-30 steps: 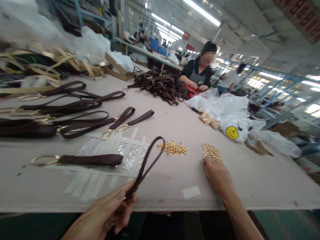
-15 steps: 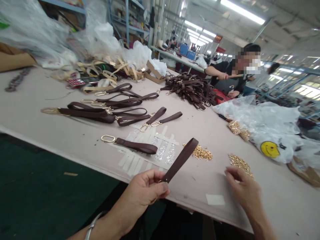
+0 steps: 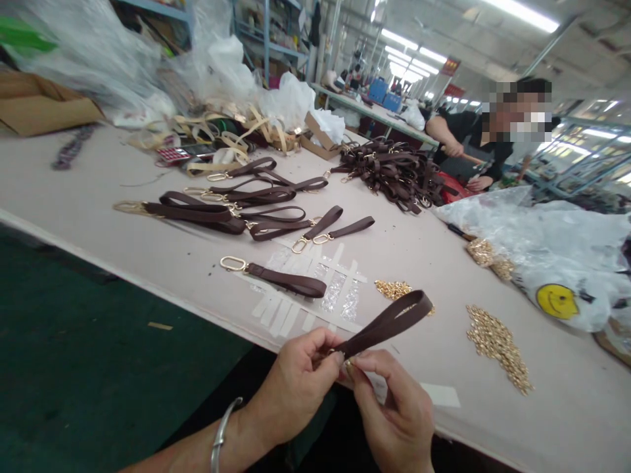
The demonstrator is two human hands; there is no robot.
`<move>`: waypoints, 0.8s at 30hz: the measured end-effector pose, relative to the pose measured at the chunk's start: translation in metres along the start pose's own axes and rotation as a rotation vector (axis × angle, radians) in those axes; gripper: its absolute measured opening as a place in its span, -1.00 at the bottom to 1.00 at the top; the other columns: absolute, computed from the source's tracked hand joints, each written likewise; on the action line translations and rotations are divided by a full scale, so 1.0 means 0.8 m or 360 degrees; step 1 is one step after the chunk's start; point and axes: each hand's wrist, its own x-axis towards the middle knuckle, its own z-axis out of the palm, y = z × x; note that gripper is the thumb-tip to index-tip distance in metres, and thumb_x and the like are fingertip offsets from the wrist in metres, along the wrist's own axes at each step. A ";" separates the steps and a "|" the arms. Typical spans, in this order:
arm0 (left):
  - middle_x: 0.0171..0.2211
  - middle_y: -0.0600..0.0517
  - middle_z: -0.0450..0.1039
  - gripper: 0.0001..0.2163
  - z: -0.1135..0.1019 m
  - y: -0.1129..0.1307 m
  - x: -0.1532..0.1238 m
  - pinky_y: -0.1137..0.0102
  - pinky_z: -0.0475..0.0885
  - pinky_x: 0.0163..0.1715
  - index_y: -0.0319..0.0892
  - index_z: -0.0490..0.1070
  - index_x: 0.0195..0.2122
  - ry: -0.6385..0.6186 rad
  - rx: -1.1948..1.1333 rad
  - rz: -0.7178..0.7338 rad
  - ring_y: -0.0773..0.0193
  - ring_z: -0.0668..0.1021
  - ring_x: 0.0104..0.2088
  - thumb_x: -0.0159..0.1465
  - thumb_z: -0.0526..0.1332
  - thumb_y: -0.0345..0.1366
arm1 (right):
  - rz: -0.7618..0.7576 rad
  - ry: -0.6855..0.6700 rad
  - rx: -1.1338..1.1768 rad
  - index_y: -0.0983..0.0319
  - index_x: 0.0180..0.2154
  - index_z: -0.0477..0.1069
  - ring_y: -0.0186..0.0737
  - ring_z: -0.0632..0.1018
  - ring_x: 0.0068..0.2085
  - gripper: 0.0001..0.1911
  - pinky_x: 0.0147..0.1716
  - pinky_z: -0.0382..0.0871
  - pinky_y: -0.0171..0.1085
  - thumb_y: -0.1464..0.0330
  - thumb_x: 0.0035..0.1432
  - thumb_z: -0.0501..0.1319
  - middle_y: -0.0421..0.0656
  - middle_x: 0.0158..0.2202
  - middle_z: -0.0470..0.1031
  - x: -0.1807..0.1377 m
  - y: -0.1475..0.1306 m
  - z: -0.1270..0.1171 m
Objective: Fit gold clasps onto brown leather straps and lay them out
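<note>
Relative to the hands, laid-out wrist straps (image 3: 197, 215) occupy the desk (image 3: 73, 197) at ten o'clock, a strap heap (image 3: 389, 171) at one o'clock, and loose gold fittings (image 3: 495, 341) at three o'clock; the held strap (image 3: 365, 339) appears part-worked, while completion of the others cannot be determined. Left hand (image 3: 298, 376): thumb and fingers closed on the held strap's base over the desk's near edge, loop directed to two o'clock. Right hand (image 3: 394, 410): fingertips directed to ten o'clock, pinched together, apparently on a tiny gold piece (image 3: 349, 363) beside that base.
</note>
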 end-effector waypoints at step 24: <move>-0.33 0.07 0.53 -0.84 -0.001 0.008 -0.003 0.45 0.40 -0.27 -0.14 0.52 -0.20 0.0036 0.0895 0.0415 0.29 0.56 -0.31 0.32 0.16 -0.46 | 0.0158 0.0212 -0.0136 0.13 -0.19 0.47 -0.29 0.64 -0.31 -0.84 -0.29 0.54 -0.38 0.49 0.21 0.26 -0.23 -0.31 0.61 -0.013 0.005 0.004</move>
